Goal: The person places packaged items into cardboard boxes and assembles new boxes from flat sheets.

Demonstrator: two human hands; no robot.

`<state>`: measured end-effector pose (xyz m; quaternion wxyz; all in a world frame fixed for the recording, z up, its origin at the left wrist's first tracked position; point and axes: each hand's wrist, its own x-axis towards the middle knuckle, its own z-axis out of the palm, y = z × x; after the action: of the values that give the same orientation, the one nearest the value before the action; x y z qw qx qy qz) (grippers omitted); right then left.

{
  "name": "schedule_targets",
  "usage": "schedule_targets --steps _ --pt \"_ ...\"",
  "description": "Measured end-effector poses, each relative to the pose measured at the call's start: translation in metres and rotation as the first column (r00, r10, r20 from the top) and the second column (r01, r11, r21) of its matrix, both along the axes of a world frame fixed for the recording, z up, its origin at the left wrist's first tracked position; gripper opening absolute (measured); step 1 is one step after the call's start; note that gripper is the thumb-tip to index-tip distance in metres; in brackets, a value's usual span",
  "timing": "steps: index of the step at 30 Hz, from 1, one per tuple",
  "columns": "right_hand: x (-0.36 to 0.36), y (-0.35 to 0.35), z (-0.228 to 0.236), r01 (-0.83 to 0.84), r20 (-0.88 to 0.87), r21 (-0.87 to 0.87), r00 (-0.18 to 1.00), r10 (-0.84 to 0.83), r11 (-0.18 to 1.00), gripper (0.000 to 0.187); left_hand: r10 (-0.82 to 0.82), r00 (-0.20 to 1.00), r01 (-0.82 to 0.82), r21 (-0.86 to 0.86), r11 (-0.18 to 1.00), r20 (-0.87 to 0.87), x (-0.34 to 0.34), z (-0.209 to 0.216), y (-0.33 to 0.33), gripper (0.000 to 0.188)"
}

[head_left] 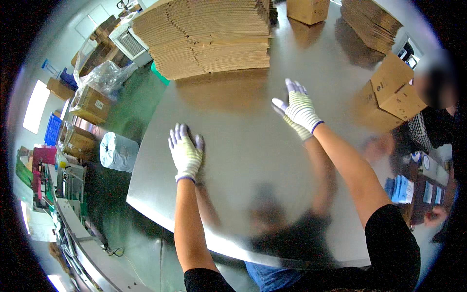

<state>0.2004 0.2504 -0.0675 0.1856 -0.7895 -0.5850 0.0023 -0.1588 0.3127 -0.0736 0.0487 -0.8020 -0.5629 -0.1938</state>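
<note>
Both my hands wear striped white work gloves with pale purple fingertips and blue cuffs. On the shiny metal table (pixel 233 170), my left hand (pixel 186 151) rests near the left edge, palm down, fingers stretched out. My right hand (pixel 300 108) is farther forward, just over or on the tabletop; its fingers point away from me and its thumb stands apart. Neither hand holds anything. Beyond them, a tall stack of flat cardboard sheets (pixel 209 44) sits at the table's far side, nearest my right hand and apart from both.
Open cardboard boxes (pixel 394 90) stand at the right beside another person (pixel 433 112). At the back are a closed box (pixel 307 10) and a smaller cardboard stack (pixel 370 24). Left of the table are a wrapped white roll (pixel 118 152), cartons (pixel 91 104) and a conveyor-like machine (pixel 78 233).
</note>
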Motion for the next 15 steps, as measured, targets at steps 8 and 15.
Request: schedule_targets --steps 8,15 --pt "0.062 0.11 -0.047 0.052 -0.129 0.239 0.991 -0.021 0.97 0.104 0.157 0.959 -0.147 -0.06 0.987 0.234 0.024 0.0 0.145 0.074" --pt "0.063 0.127 -0.026 -0.085 -0.253 0.284 0.954 0.16 0.955 0.088 0.16 0.873 -0.113 -0.128 0.985 0.461 0.016 -0.019 0.259 0.058"
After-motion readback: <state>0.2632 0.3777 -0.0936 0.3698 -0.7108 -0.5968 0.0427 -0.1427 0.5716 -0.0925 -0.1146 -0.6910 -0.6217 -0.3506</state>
